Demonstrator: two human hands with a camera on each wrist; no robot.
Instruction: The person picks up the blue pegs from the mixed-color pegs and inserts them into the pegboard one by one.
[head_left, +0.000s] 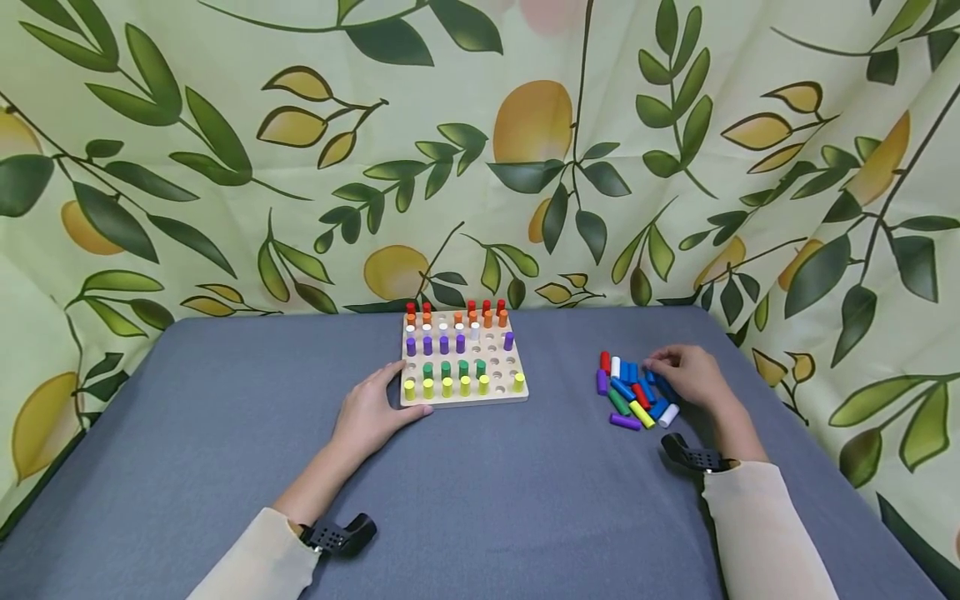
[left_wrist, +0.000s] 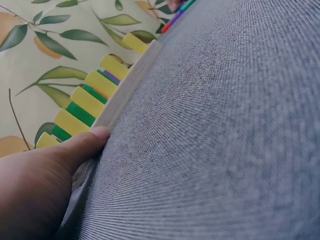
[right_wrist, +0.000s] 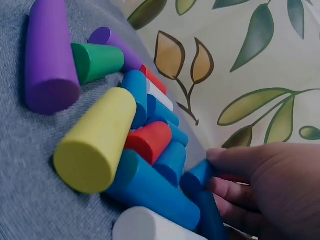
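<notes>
My left hand (head_left: 371,412) grips the near left corner of a wooden pegboard (head_left: 468,402), its thumb (left_wrist: 92,142) along the front edge and its fingers at the left side. Coloured pegs stand upright in rows on the board: red at the back, then orange, white, purple, green, and yellow (head_left: 447,387) in front. Some holes are bare. On the right, my right hand (head_left: 693,375) is at the far right side of a loose pile of pegs. Its thumb and fingers pinch a blue peg (right_wrist: 197,176), just above another blue peg (right_wrist: 209,215).
The pile holds several lying pegs, among them a yellow peg (right_wrist: 92,145), a green peg (head_left: 618,402), a purple peg (head_left: 625,422) and a white peg (head_left: 669,415). Grey cloth (head_left: 480,500) covers the table. A leaf-patterned curtain (head_left: 450,208) hangs behind it.
</notes>
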